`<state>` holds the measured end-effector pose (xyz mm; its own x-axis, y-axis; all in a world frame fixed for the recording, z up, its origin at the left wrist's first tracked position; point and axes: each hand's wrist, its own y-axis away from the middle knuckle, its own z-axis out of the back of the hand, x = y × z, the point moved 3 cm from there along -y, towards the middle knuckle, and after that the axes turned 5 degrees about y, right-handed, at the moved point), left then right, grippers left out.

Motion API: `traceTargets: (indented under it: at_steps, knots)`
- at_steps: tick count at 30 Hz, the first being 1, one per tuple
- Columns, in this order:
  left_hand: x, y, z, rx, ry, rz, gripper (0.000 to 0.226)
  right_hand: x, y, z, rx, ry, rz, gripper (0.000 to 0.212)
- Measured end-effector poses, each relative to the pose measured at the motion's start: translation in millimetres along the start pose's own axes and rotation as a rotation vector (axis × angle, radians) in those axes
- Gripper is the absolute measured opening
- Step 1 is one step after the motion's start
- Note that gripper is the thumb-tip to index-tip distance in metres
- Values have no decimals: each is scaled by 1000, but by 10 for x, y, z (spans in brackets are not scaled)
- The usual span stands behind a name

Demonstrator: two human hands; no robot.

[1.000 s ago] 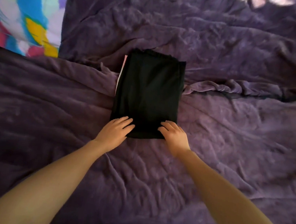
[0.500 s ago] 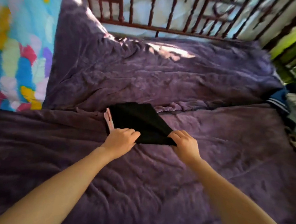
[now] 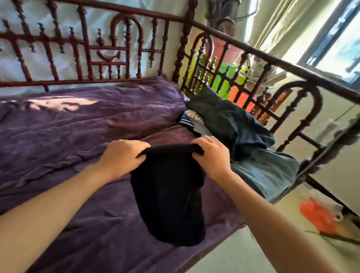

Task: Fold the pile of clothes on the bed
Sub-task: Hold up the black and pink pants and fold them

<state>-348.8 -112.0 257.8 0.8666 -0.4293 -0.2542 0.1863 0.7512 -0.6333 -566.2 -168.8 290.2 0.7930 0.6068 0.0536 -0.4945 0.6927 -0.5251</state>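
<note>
A folded black garment (image 3: 170, 197) hangs in the air above the purple bedspread (image 3: 58, 127). My left hand (image 3: 122, 155) grips its top edge on the left. My right hand (image 3: 211, 155) grips the same edge on the right. Both hands have fingers curled over the cloth. A pile of clothes (image 3: 229, 122) lies just beyond my right hand, at the bed's right end: a dark grey piece on top, a navy striped piece under it, and a light blue piece (image 3: 266, 174) draped toward the bed's edge.
A dark red carved bed rail (image 3: 96, 45) runs along the far side and the right end. Past the right end are green and orange items and a window. An orange bag (image 3: 318, 214) lies on the pale floor to the right.
The black garment lay flat on the bed with my hands at its near edge. Both hands have since lifted it and carried it right, toward the pile. The view swung right.
</note>
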Motion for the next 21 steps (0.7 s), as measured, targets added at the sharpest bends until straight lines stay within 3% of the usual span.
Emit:
traceTargets:
  at_steps: [4, 11, 17, 21]
  knots:
    - [-575, -516, -545, 32, 76, 7, 25, -822, 111, 307, 124, 61, -160, 24]
    - [-824, -1106, -1113, 83, 79, 18, 22, -1677, -62, 109, 187, 58, -227, 24]
    - [-742, -2316, -1156, -30, 20, 71, 15, -2378, -1201, 78, 69, 11, -214, 24]
    - [-678, -3363, -1084, -160, -4, 127, 26, -2867, -2070, 432, -61, 16, -233, 25]
